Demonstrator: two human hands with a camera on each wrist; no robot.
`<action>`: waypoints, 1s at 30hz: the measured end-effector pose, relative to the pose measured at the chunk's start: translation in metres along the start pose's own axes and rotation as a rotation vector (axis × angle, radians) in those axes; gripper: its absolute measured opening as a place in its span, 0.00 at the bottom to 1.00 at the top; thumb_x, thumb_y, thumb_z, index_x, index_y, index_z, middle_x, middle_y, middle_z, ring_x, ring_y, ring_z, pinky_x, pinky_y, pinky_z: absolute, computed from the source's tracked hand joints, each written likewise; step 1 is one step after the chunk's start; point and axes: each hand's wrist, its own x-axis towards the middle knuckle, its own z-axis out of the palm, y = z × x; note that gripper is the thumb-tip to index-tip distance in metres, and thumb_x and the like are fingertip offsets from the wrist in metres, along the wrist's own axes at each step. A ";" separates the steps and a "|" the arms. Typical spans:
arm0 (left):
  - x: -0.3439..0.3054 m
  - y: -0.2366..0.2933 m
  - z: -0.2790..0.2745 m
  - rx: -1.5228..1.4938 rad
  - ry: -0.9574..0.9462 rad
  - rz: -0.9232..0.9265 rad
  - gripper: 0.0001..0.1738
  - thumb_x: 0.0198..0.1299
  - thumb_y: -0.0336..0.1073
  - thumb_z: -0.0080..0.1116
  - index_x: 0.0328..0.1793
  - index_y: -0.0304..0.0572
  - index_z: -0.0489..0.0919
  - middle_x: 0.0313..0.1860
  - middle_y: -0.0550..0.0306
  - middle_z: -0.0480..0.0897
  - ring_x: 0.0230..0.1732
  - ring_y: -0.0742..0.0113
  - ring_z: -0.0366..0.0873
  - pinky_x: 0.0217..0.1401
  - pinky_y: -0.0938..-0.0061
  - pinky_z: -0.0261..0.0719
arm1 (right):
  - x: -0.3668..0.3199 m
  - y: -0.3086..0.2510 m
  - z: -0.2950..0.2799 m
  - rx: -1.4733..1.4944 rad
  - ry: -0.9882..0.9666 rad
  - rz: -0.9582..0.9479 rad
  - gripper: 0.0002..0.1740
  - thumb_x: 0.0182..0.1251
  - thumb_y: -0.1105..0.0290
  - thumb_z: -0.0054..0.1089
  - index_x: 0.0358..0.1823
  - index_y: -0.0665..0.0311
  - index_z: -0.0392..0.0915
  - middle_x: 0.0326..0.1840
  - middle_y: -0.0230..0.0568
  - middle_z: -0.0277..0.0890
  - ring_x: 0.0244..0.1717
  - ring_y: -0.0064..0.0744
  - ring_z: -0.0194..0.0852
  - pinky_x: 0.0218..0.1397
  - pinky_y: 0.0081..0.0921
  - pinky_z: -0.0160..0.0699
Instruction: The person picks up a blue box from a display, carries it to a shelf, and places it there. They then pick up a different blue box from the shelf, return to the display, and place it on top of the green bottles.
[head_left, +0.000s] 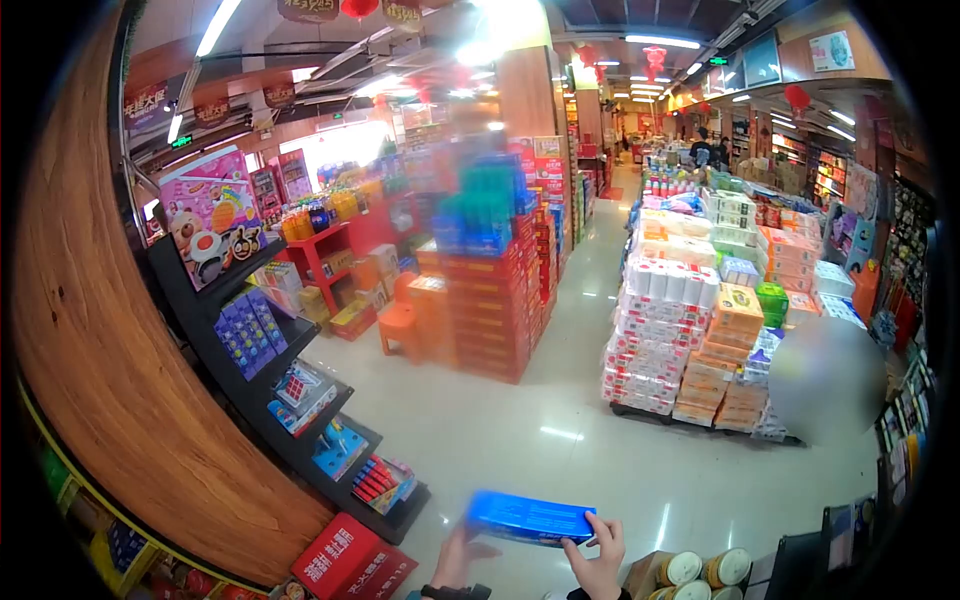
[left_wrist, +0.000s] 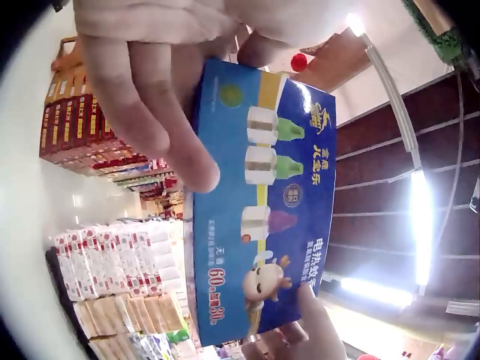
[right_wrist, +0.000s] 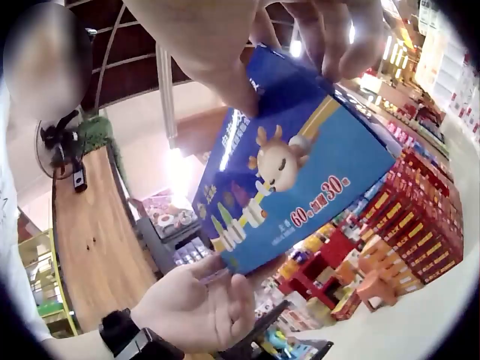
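Observation:
A blue box of electric mosquito repellent (head_left: 530, 518), printed with a cartoon deer and small refill bottles, is held up in front of the body. My right hand (head_left: 600, 555) grips its right end, thumb on the near side and fingers over the top. In the right wrist view the deer side of the box (right_wrist: 300, 172) shows below that hand. My left hand (head_left: 456, 562), slightly blurred, is at the left end. The left wrist view shows the left fingers (left_wrist: 199, 169) fairly straight beside the box's edge, and the right hand (left_wrist: 307, 334) at the far end.
A black stepped display rack (head_left: 280, 400) with toys and small packs stands left. A red carton (head_left: 345, 560) sits on the floor by it. Tissue packs (head_left: 655, 330) are piled to the right, red boxes (head_left: 490, 310) stacked ahead. Round-lidded tubs (head_left: 685, 568) stand low right.

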 end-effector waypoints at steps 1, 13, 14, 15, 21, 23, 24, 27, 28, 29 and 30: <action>0.013 0.005 0.009 -0.002 -0.006 0.037 0.34 0.73 0.59 0.38 0.74 0.42 0.64 0.57 0.44 0.78 0.35 0.56 0.84 0.41 0.67 0.83 | 0.011 0.012 0.003 -0.026 0.029 -0.025 0.33 0.53 0.68 0.73 0.63 0.61 0.75 0.40 0.46 0.77 0.30 0.36 0.73 0.36 0.31 0.76; 0.166 0.007 0.029 -0.110 0.036 -0.072 0.31 0.74 0.51 0.41 0.75 0.38 0.61 0.57 0.47 0.75 0.36 0.54 0.83 0.42 0.64 0.83 | 0.098 0.107 0.080 0.078 -0.067 0.220 0.34 0.51 0.66 0.77 0.62 0.60 0.76 0.48 0.47 0.78 0.29 0.32 0.73 0.35 0.29 0.76; 0.178 0.014 0.031 -0.109 0.046 -0.111 0.31 0.74 0.51 0.41 0.75 0.38 0.61 0.57 0.47 0.75 0.36 0.55 0.83 0.43 0.64 0.83 | 0.111 0.108 0.087 0.091 -0.066 0.219 0.34 0.50 0.67 0.76 0.62 0.61 0.77 0.47 0.45 0.78 0.30 0.32 0.73 0.35 0.29 0.75; 0.186 0.020 0.032 -0.058 0.029 -0.086 0.32 0.74 0.52 0.40 0.75 0.39 0.62 0.59 0.48 0.75 0.37 0.57 0.82 0.43 0.64 0.83 | 0.120 0.111 0.095 0.090 -0.071 0.220 0.34 0.51 0.68 0.76 0.62 0.61 0.76 0.47 0.44 0.78 0.30 0.32 0.73 0.35 0.28 0.75; 0.263 0.066 0.026 -0.140 0.010 0.013 0.30 0.72 0.51 0.42 0.71 0.39 0.69 0.56 0.51 0.79 0.39 0.62 0.80 0.42 0.68 0.81 | 0.187 0.125 0.152 -0.095 -0.130 0.255 0.28 0.51 0.66 0.76 0.55 0.64 0.79 0.35 0.42 0.78 0.29 0.34 0.71 0.36 0.29 0.72; 0.290 0.085 0.019 -0.139 0.009 0.010 0.30 0.72 0.52 0.44 0.70 0.40 0.71 0.56 0.51 0.79 0.42 0.63 0.80 0.41 0.69 0.81 | 0.219 0.118 0.173 -0.063 -0.101 0.146 0.25 0.49 0.64 0.77 0.47 0.65 0.80 0.29 0.41 0.75 0.27 0.36 0.71 0.34 0.31 0.71; 0.301 0.093 0.015 -0.132 0.015 0.006 0.29 0.71 0.52 0.45 0.70 0.40 0.71 0.56 0.51 0.80 0.43 0.63 0.80 0.41 0.70 0.81 | 0.227 0.123 0.186 -0.062 -0.101 0.115 0.24 0.49 0.64 0.78 0.46 0.66 0.80 0.29 0.41 0.75 0.27 0.36 0.71 0.33 0.31 0.71; 0.323 0.113 0.000 -0.184 0.038 0.010 0.29 0.71 0.53 0.45 0.69 0.41 0.72 0.58 0.51 0.79 0.47 0.63 0.79 0.41 0.70 0.80 | 0.243 0.128 0.220 -0.066 -0.139 0.111 0.26 0.48 0.66 0.78 0.50 0.65 0.80 0.32 0.42 0.75 0.30 0.37 0.73 0.35 0.32 0.72; 0.331 0.115 -0.008 -0.198 0.046 0.012 0.29 0.71 0.53 0.45 0.69 0.41 0.72 0.59 0.51 0.79 0.49 0.63 0.79 0.41 0.70 0.80 | 0.248 0.125 0.230 -0.070 -0.167 0.131 0.27 0.49 0.67 0.77 0.52 0.65 0.79 0.35 0.43 0.76 0.32 0.37 0.73 0.36 0.32 0.73; 0.338 0.116 -0.015 -0.210 0.052 0.010 0.29 0.71 0.53 0.45 0.69 0.41 0.73 0.59 0.52 0.79 0.50 0.64 0.78 0.41 0.70 0.80 | 0.251 0.122 0.240 -0.076 -0.194 0.154 0.28 0.50 0.67 0.77 0.54 0.65 0.79 0.38 0.45 0.77 0.34 0.37 0.74 0.37 0.32 0.73; 0.344 0.116 -0.021 -0.219 0.056 0.005 0.29 0.71 0.53 0.45 0.69 0.42 0.73 0.59 0.52 0.79 0.51 0.64 0.78 0.41 0.70 0.80 | 0.254 0.121 0.251 -0.081 -0.209 0.123 0.29 0.51 0.68 0.76 0.57 0.64 0.78 0.42 0.46 0.77 0.37 0.38 0.75 0.39 0.32 0.74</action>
